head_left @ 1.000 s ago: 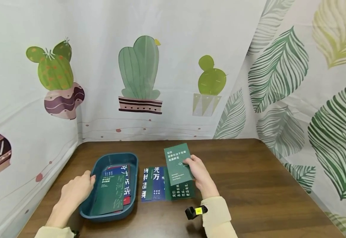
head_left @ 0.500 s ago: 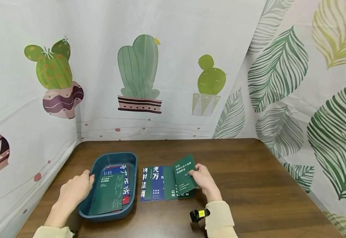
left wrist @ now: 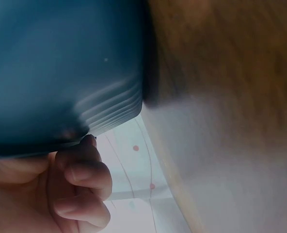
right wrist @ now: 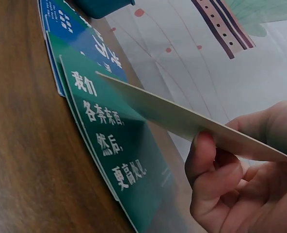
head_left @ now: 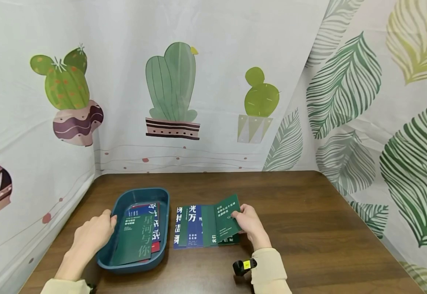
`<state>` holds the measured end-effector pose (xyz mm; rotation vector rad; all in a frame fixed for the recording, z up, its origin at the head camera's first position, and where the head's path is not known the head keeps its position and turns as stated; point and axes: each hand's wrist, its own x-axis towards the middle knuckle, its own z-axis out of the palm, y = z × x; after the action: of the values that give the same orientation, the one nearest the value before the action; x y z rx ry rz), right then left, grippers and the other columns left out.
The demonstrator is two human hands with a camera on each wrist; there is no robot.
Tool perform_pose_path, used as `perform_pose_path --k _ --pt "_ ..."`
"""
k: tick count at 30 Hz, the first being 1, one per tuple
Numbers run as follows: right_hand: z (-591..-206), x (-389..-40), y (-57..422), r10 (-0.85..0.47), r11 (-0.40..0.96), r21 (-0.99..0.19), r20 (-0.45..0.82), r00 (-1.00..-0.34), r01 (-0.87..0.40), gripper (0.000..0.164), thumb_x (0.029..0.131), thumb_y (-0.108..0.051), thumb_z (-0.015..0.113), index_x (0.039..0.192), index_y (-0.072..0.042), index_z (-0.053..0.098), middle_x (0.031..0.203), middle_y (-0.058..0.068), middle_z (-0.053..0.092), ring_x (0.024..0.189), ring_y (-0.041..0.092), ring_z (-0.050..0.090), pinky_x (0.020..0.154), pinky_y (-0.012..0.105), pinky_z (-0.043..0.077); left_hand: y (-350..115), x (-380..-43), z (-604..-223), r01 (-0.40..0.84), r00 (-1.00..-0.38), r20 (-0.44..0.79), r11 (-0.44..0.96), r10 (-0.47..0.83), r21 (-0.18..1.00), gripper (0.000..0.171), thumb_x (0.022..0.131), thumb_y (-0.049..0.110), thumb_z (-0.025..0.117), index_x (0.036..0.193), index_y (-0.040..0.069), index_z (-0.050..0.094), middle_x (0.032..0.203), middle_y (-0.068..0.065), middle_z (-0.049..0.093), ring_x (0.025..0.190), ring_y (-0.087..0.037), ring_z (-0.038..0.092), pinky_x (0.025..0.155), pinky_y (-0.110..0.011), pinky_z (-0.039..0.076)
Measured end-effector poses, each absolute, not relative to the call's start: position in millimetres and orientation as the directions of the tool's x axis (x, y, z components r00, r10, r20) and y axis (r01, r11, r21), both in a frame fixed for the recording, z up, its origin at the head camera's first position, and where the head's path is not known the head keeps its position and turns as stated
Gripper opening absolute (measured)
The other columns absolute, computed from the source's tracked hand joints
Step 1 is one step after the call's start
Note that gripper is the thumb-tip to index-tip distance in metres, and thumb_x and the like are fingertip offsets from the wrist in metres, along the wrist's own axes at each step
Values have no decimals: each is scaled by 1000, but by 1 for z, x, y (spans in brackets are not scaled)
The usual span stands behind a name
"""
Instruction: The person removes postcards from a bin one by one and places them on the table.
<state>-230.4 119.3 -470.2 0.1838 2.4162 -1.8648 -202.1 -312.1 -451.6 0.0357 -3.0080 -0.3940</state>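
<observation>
In the head view my right hand (head_left: 251, 225) pinches a green card (head_left: 223, 222) with white print, thumb on top. That card slants over the right end of an overlapping row of blue and green cards (head_left: 195, 218) on the table. From the right wrist, its pale underside shows, tilted above a green card (right wrist: 117, 131) lying flat. My left hand (head_left: 95, 233) grips the left rim of a blue plastic tray (head_left: 140, 197); in the left wrist view curled fingers (left wrist: 87, 172) sit at the tray's edge. Inside the tray lie several cards, a green card (head_left: 132, 241) uppermost.
The brown wooden table (head_left: 309, 228) extends to the right of the cards. A white curtain (head_left: 125, 81) printed with cacti and leaves hangs behind the table and along its sides. A black strap device (head_left: 243, 266) is at the right cuff.
My right hand has lowered the green card and brought it right, onto the right end of the row, tilting it clockwise. The left hand still holds the tray in place.
</observation>
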Motion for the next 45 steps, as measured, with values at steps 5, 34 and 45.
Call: perform_pose_path --k 5,34,45 --pt "-472 -230 119 36 241 -960 -138 -990 143 11 96 -6 52 90 3 49 76 17 62 59 18 66 52 32 54 -311 -203 -451 -10 -994 103 967 -38 254 36 101 26 45 110 -8 53 92 -34 61 77 -53 60 59 -62 45" --pt "-479 -235 117 179 760 -626 -56 -982 174 29 83 -18 74 75 -5 49 66 8 45 60 24 48 55 35 38 -311 -204 -450 -12 -996 88 966 -36 257 37 101 27 44 112 -8 52 92 -35 61 76 -54 59 58 -61 45" --pt "-481 -237 120 202 757 -619 -84 -976 210 31 82 -18 77 77 -6 49 70 10 47 63 26 48 57 36 38 -312 -203 -451 -14 -995 91 968 -38 250 38 101 27 44 114 -8 51 93 -36 61 77 -55 59 60 -62 45"
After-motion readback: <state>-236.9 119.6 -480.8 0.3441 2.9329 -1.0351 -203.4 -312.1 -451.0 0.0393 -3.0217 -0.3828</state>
